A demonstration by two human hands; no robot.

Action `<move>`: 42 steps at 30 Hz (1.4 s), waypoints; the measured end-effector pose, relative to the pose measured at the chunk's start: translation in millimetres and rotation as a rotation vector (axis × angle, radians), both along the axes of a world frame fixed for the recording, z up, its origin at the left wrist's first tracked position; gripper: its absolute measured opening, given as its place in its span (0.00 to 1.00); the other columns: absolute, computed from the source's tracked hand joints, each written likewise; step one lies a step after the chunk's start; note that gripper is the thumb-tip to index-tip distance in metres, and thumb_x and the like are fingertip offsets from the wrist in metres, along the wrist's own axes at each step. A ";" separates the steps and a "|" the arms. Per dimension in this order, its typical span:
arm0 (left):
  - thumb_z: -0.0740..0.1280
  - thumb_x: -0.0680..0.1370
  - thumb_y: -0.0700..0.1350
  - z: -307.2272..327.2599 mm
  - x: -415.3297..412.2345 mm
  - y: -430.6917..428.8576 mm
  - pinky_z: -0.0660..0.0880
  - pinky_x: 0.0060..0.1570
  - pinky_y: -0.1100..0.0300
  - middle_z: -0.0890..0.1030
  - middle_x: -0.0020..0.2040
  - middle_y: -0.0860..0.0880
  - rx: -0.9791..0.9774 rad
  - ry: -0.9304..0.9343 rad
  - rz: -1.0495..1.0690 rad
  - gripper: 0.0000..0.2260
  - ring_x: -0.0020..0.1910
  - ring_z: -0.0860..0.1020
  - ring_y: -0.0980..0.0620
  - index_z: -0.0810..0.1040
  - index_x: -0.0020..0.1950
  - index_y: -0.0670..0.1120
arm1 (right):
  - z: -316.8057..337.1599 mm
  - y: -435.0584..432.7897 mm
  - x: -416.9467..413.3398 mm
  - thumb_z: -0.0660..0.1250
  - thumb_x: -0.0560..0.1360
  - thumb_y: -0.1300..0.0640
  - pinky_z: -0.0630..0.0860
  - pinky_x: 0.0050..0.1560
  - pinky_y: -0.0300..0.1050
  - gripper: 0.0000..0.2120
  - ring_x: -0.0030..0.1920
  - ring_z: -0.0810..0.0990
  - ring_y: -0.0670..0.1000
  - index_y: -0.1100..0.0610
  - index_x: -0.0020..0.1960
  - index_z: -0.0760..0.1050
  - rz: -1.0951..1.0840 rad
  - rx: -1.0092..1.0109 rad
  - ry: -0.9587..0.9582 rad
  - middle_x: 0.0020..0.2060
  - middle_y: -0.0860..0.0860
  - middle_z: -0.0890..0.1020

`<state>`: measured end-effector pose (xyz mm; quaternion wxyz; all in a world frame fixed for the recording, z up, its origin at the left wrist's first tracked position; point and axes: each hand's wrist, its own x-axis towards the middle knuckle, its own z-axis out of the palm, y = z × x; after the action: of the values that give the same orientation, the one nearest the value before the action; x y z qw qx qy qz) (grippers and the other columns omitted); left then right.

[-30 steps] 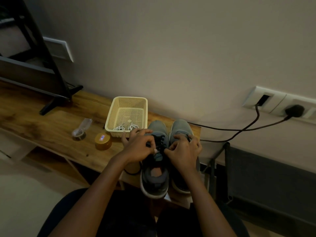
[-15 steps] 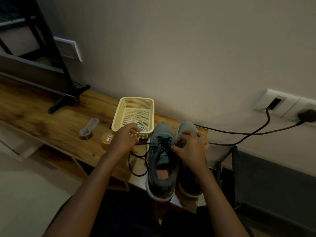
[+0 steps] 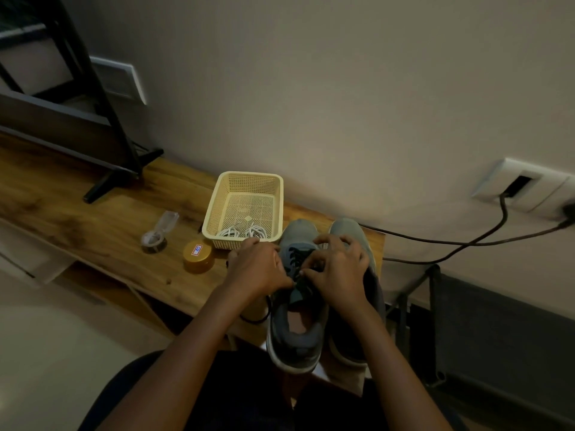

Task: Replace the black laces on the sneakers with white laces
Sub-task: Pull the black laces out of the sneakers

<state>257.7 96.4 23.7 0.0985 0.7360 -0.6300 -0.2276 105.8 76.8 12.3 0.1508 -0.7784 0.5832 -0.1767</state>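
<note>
Head view:
Sneakers: grey pair, side by side at right end of wooden bench [image 3: 93, 231], toes to wall; left sneaker [image 3: 295, 325], right sneaker [image 3: 357, 244].
Black lace [image 3: 297, 259]: threaded in left sneaker; loose loop hangs off its left side.
Left hand [image 3: 256, 269]: fingers pinched on black lace.
Right hand [image 3: 337, 272]: fingertips pinched on same lace, mid-tongue.
White laces [image 3: 244, 231]: coiled in cream basket [image 3: 249, 181], just beyond left hand.
Nearby: gold lid [image 3: 198, 256], tape roll [image 3: 154, 241].

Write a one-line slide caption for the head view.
Both hands, left and right, work the black lace on the left sneaker; white laces wait in the basket.
</note>
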 end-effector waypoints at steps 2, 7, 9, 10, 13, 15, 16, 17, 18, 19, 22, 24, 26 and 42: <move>0.73 0.69 0.52 1.0 -2.3 0.0 0.61 0.67 0.50 0.76 0.63 0.52 -0.011 -0.018 0.014 0.11 0.71 0.61 0.52 0.79 0.46 0.48 | -1.2 0.5 1.1 0.71 0.71 0.52 0.49 0.68 0.53 0.01 0.69 0.56 0.52 0.49 0.42 0.81 -0.089 0.028 -0.075 0.64 0.42 0.70; 0.73 0.69 0.53 2.8 -1.6 -0.7 0.62 0.64 0.51 0.77 0.61 0.53 0.021 -0.035 0.019 0.09 0.69 0.64 0.53 0.75 0.36 0.52 | -0.6 -5.0 -2.5 0.72 0.70 0.52 0.53 0.67 0.53 0.06 0.65 0.61 0.53 0.51 0.36 0.78 -0.466 0.095 -0.366 0.58 0.44 0.75; 0.73 0.69 0.53 3.2 -2.2 1.1 0.62 0.63 0.52 0.78 0.58 0.54 -0.012 -0.026 0.018 0.09 0.68 0.65 0.53 0.75 0.34 0.53 | 0.1 -5.4 -2.0 0.72 0.71 0.53 0.54 0.67 0.54 0.04 0.64 0.61 0.54 0.52 0.38 0.79 -0.471 0.069 -0.355 0.59 0.46 0.76; 0.73 0.70 0.53 3.5 -2.6 2.9 0.61 0.62 0.52 0.78 0.57 0.55 -0.030 -0.011 0.023 0.09 0.67 0.65 0.53 0.76 0.34 0.53 | 0.7 -4.6 -1.5 0.72 0.70 0.54 0.54 0.67 0.53 0.02 0.65 0.61 0.54 0.52 0.41 0.80 -0.420 0.010 -0.290 0.60 0.46 0.75; 0.74 0.69 0.54 5.4 -3.0 8.6 0.61 0.59 0.52 0.76 0.58 0.55 -0.050 0.033 0.036 0.10 0.66 0.64 0.51 0.76 0.33 0.53 | 3.8 0.2 -1.0 0.71 0.69 0.57 0.51 0.67 0.54 0.08 0.69 0.59 0.57 0.50 0.47 0.82 -0.203 -0.135 -0.138 0.67 0.48 0.70; 0.74 0.68 0.55 6.7 -2.9 11.1 0.62 0.59 0.51 0.75 0.58 0.55 -0.059 0.040 0.029 0.10 0.66 0.64 0.50 0.76 0.34 0.54 | 4.9 5.0 -0.5 0.70 0.69 0.55 0.47 0.69 0.57 0.09 0.72 0.53 0.58 0.49 0.49 0.82 -0.061 -0.097 -0.019 0.70 0.47 0.66; 0.74 0.68 0.55 6.9 -3.3 11.7 0.62 0.60 0.51 0.75 0.59 0.55 -0.067 0.047 0.030 0.09 0.67 0.63 0.51 0.77 0.36 0.53 | 4.0 7.6 0.5 0.69 0.70 0.53 0.45 0.70 0.58 0.09 0.73 0.51 0.58 0.49 0.50 0.82 0.005 -0.063 0.059 0.71 0.46 0.65; 0.74 0.69 0.54 6.7 -4.5 11.6 0.61 0.62 0.51 0.75 0.61 0.55 -0.082 0.051 0.036 0.07 0.68 0.62 0.51 0.79 0.37 0.53 | 2.9 9.3 2.0 0.68 0.71 0.51 0.43 0.71 0.59 0.09 0.73 0.49 0.58 0.49 0.51 0.82 0.057 -0.040 0.125 0.72 0.46 0.64; 0.74 0.69 0.53 6.5 -6.0 11.4 0.59 0.64 0.51 0.75 0.61 0.56 -0.100 0.044 0.044 0.06 0.69 0.62 0.52 0.81 0.39 0.51 | 1.0 10.1 3.2 0.68 0.72 0.49 0.42 0.70 0.61 0.10 0.74 0.49 0.58 0.49 0.51 0.82 0.089 -0.031 0.174 0.72 0.45 0.63; 0.73 0.70 0.52 6.4 -7.3 11.2 0.56 0.66 0.50 0.75 0.61 0.57 -0.113 0.026 0.051 0.06 0.70 0.61 0.53 0.82 0.40 0.51 | 0.0 10.2 4.3 0.68 0.72 0.49 0.42 0.70 0.61 0.10 0.74 0.49 0.58 0.50 0.50 0.82 0.104 -0.033 0.198 0.72 0.45 0.64; 0.72 0.70 0.53 5.8 -9.8 10.5 0.48 0.70 0.46 0.77 0.58 0.58 -0.112 -0.038 0.073 0.06 0.72 0.59 0.54 0.83 0.41 0.51 | -1.6 8.7 5.5 0.68 0.72 0.50 0.42 0.70 0.62 0.08 0.74 0.49 0.59 0.51 0.48 0.83 0.121 -0.040 0.211 0.72 0.46 0.64; 0.72 0.70 0.54 5.8 -10.6 9.9 0.46 0.70 0.44 0.78 0.57 0.59 -0.098 -0.071 0.091 0.07 0.72 0.58 0.54 0.82 0.40 0.52 | -3.2 7.5 4.7 0.68 0.72 0.50 0.40 0.69 0.63 0.08 0.74 0.48 0.59 0.50 0.48 0.83 0.147 -0.034 0.225 0.72 0.46 0.63; 0.72 0.70 0.54 5.2 -11.1 9.0 0.45 0.71 0.43 0.78 0.58 0.58 -0.091 -0.092 0.107 0.07 0.72 0.58 0.53 0.81 0.40 0.53 | -4.6 7.3 4.3 0.68 0.72 0.51 0.38 0.69 0.63 0.08 0.74 0.48 0.59 0.51 0.47 0.83 0.164 -0.043 0.199 0.72 0.46 0.64; 0.72 0.70 0.54 7.2 -13.7 10.1 0.46 0.71 0.42 0.78 0.55 0.54 -0.067 -0.113 0.144 0.08 0.73 0.59 0.51 0.79 0.40 0.51 | -0.9 4.9 3.5 0.68 0.72 0.55 0.52 0.67 0.52 0.08 0.68 0.57 0.55 0.51 0.51 0.80 -0.124 -0.033 -0.172 0.66 0.47 0.70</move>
<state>243.9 106.5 31.0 0.1036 0.7873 -0.5873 -0.1567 109.3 81.7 11.5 0.1763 -0.7251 0.6122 -0.2615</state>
